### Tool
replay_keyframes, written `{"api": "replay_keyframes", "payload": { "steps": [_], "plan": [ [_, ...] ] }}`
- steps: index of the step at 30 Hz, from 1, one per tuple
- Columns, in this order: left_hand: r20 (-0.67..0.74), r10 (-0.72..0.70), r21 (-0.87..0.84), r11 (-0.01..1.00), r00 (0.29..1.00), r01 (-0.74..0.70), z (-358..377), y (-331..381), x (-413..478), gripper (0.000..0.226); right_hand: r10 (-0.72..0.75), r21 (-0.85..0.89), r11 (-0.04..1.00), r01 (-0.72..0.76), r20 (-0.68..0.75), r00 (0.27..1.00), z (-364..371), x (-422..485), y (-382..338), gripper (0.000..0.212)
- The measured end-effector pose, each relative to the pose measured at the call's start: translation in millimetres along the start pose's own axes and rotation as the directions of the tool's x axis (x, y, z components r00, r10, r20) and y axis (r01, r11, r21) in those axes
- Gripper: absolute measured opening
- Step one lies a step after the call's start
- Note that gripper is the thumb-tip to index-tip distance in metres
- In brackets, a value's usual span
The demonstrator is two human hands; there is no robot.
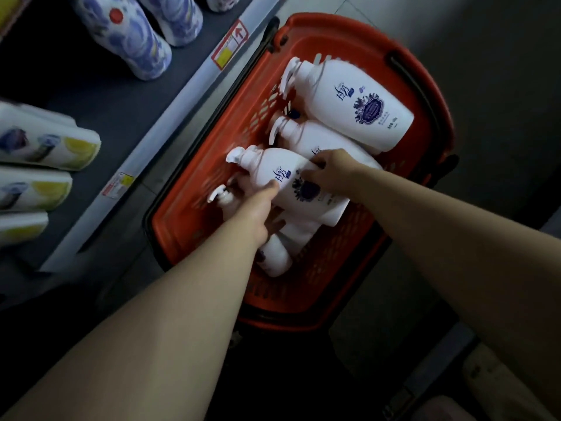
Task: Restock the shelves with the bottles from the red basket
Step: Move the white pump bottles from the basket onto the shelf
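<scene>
While both your hands are down in the red basket (343, 25), they grip one white pump bottle, the held bottle (312, 205), mid-frame, label up, pump toward the left. Your left hand (258, 208) clamps its lower-left side, thumb on the label, fingers tucked under and hidden. Your right hand (328, 174) curls over its upper-right edge. It's blurred here, so can't tell whether it's lifted clear of the others.

The second bottle (306, 138) lies just above it, partly covered by it and by your right hand. The top bottle (358, 101) lies above that, label up, in the basket's upper half. The lowest bottle (274, 256) sits under your left hand.

The basket stands on the grey floor (501, 71), just right of the shelf edge (170, 117), which runs diagonally and carries a red-framed price tag (229, 44) and a second tag (118, 185). Upper left on the shelf are blue-patterned bottles (127, 38); at the left edge are lemon-print packs (45, 147).
</scene>
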State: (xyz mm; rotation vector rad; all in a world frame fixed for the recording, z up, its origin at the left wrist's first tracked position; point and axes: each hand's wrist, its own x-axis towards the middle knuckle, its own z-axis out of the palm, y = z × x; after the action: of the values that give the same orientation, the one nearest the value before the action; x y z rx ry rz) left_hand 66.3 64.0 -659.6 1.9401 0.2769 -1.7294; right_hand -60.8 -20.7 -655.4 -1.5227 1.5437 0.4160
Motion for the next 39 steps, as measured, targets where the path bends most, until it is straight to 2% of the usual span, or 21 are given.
{"api": "replay_keyframes", "payload": {
  "steps": [2,5,7,8,11,14,17,21,27,32,39],
  "plan": [
    [0.056,-0.046,-0.072,0.996,0.997,0.050,-0.3,-7.1,-3.9,0.021,0.000,0.018,1.000,-0.001,0.048,0.999,1.1,-5.8,0.0,0.034],
    [0.133,-0.085,-0.115,0.988,0.987,0.101,-9.8,-19.1,-8.9,0.029,0.015,0.179,0.983,-0.040,0.140,0.990,12.7,-21.5,-2.4,0.042],
    [0.139,-0.092,-0.133,0.985,0.986,0.111,-20.8,-26.6,-16.1,0.036,-0.002,0.295,0.955,-0.044,0.153,0.988,25.6,-39.3,-4.2,0.028],
    [0.125,-0.073,-0.128,0.988,0.990,0.089,-26.6,-28.8,-21.2,0.037,-0.007,0.368,0.928,-0.055,0.165,0.986,30.9,-49.9,-6.1,0.020],
    [0.089,0.027,-0.087,0.996,0.996,-0.019,-45.2,-31.8,-35.4,0.038,-0.005,0.571,0.807,-0.152,0.264,0.965,44.2,-69.5,-8.1,0.023],
    [0.104,0.062,-0.077,0.996,0.993,-0.054,-64.1,-27.6,-61.8,0.029,-0.052,0.645,0.753,-0.135,0.262,0.964,46.8,-93.7,-21.6,0.010],
    [0.109,0.121,-0.100,0.989,0.987,-0.110,-81.8,-22.7,-93.2,0.037,-0.114,0.680,0.726,-0.101,0.264,0.958,42.2,-120.6,-38.1,0.014],
    [0.125,0.201,-0.131,0.974,0.971,-0.185,-107.8,-18.3,-139.3,0.036,-0.173,0.709,0.701,-0.074,0.270,0.947,26.4,-161.3,-68.2,0.014],
    [0.042,0.350,-0.245,0.912,0.936,-0.330,-151.8,2.5,-194.6,0.035,-0.252,0.672,0.740,0.014,0.258,0.933,12.8,-203.1,-129.6,0.018],
    [-0.027,0.438,-0.346,0.839,0.899,-0.419,-177.1,27.8,-236.2,0.014,-0.350,0.654,0.752,0.085,0.287,0.892,-7.3,-226.5,-184.1,0.023],
    [-0.166,0.464,-0.455,0.746,0.870,-0.486,-191.4,41.3,-276.9,0.039,-0.435,0.589,0.792,0.161,0.360,0.825,-37.1,-253.3,-237.9,0.013]
  ]
}}
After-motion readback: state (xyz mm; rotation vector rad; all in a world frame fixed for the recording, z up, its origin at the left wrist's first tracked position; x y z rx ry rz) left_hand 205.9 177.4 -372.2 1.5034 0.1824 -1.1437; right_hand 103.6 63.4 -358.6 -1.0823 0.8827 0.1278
